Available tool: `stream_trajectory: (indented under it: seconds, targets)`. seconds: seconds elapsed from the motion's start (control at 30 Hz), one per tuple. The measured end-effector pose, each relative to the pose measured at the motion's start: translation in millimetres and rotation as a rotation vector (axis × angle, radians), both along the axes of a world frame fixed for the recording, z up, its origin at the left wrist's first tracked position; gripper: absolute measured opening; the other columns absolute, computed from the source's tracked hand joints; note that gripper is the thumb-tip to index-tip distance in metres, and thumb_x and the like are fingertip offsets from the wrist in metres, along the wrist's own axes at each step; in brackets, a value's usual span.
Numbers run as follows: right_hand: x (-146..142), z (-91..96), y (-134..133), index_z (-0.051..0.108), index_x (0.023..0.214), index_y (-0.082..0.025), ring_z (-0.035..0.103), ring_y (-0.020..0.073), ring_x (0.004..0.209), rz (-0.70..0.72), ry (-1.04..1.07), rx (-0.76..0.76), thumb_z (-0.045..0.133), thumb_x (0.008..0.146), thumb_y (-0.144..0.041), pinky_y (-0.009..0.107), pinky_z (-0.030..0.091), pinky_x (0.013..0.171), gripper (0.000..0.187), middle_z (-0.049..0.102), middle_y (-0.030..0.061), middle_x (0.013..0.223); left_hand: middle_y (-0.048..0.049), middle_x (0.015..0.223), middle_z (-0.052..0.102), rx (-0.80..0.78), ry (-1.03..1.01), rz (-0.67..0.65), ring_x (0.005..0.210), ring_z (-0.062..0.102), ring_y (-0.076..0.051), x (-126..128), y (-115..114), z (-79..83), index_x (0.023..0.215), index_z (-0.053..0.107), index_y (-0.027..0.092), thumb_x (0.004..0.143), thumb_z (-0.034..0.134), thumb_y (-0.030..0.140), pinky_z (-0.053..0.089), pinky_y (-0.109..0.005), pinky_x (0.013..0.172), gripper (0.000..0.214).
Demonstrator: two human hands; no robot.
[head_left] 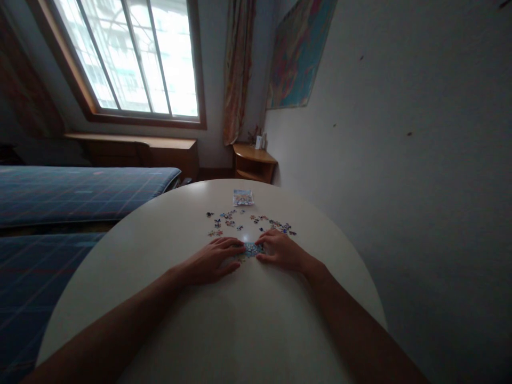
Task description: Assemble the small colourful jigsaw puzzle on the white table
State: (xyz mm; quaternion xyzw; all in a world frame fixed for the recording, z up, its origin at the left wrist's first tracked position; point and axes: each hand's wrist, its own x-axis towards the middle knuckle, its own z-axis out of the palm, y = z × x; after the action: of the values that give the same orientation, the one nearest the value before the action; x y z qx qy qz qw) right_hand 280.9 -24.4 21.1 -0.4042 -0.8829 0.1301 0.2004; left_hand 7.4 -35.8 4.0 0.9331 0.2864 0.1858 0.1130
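Note:
A partly joined jigsaw puzzle (251, 249) with a bluish pattern lies flat on the round white table (248, 320). My left hand (214, 260) rests at its left side, fingers stretched out and apart, the fingertips touching the edge. From the right, my right hand (282, 249) reaches in with thumb and forefinger spread apart at the puzzle's right edge. Its other fingers are curled, and whether a small piece sits under them is hidden. Both hands partly cover the puzzle. Just beyond lie loose jigsaw pieces, one group (229, 223) on the left and another (276, 224) on the right.
A small picture packet (243, 197) lies near the table's far edge. Left of the table is a bed with a blue checked mattress (80, 192). A corner shelf (255, 154) stands behind, and a bare wall (400, 186) runs along the right.

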Motion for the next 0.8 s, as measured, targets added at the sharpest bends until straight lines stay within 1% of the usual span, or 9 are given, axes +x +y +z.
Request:
stream_trajectory:
  seconds: [0.17,0.33,0.57,0.7,0.8]
  targets:
    - [-2.8,0.8,-0.6,0.073,0.106,-0.019,0.061,0.0261,0.11,0.005,-0.007,0.008,0.076,0.079,-0.035,0.042,0.044,0.1,0.032,0.069,0.0129,0.114,-0.0081,0.139,0.054,0.004,-0.008,-0.005,0.129,0.05,-0.027,-0.4,-1.2,1.7,0.139,0.051,0.029,0.097,0.052,0.038,0.032,-0.049,0.115,0.043]
    - [-4.1,0.0,-0.1,0.073,0.107,-0.018,0.061,0.0254,0.109,0.021,-0.014,0.001,0.075,0.079,-0.034,0.041,0.044,0.1,0.032,0.069,0.0122,0.112,-0.0084,0.136,0.055,0.006,-0.005,-0.005,0.125,0.052,-0.026,0.3,-2.3,3.7,0.138,0.053,0.028,0.097,0.052,0.038,0.038,-0.046,0.111,0.042]
    - [-3.7,-0.9,-0.8,0.073,0.106,-0.019,0.061,0.0253,0.108,0.018,0.002,0.004,0.075,0.079,-0.033,0.041,0.045,0.099,0.03,0.068,0.0117,0.111,-0.0087,0.135,0.055,0.002,-0.006,-0.005,0.123,0.052,-0.026,1.9,-3.3,5.2,0.137,0.053,0.027,0.096,0.053,0.039,0.038,-0.047,0.111,0.043]
    - [-4.2,-1.8,-0.9,0.072,0.109,-0.019,0.06,0.0261,0.11,0.029,-0.004,0.018,0.075,0.079,-0.032,0.042,0.045,0.099,0.033,0.068,0.0125,0.112,-0.0091,0.134,0.055,-0.006,0.001,-0.003,0.124,0.052,-0.026,2.6,-3.8,6.3,0.136,0.053,0.026,0.097,0.052,0.039,0.038,-0.048,0.111,0.042]
    - [-5.4,-1.9,-1.7,0.071,0.111,-0.02,0.059,0.0251,0.109,0.049,0.005,0.037,0.074,0.08,-0.032,0.042,0.045,0.1,0.034,0.068,0.0115,0.112,-0.0091,0.134,0.055,-0.003,0.01,-0.002,0.124,0.052,-0.026,2.8,-4.3,7.0,0.137,0.053,0.026,0.096,0.052,0.039,0.038,-0.049,0.111,0.042]
